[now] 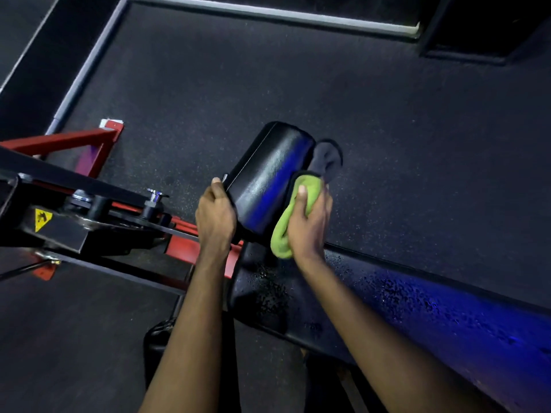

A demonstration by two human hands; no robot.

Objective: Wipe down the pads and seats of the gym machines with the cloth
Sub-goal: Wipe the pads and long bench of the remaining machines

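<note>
Dark floor (298,84) surrounds red frame (62,140), pad (268,180) and cloth (281,236).

A dark speckled floor (387,129) fills the room, a pale grey strip (268,13) runs along its far edge and down its left side, and a black boxy shape (477,34) sits in its far right corner.

A yellow warning sticker (42,219) bearing a black pictogram is seen on the black machine frame (70,238), well left of the roller pad (269,180). No words or numbers can be read.
</note>
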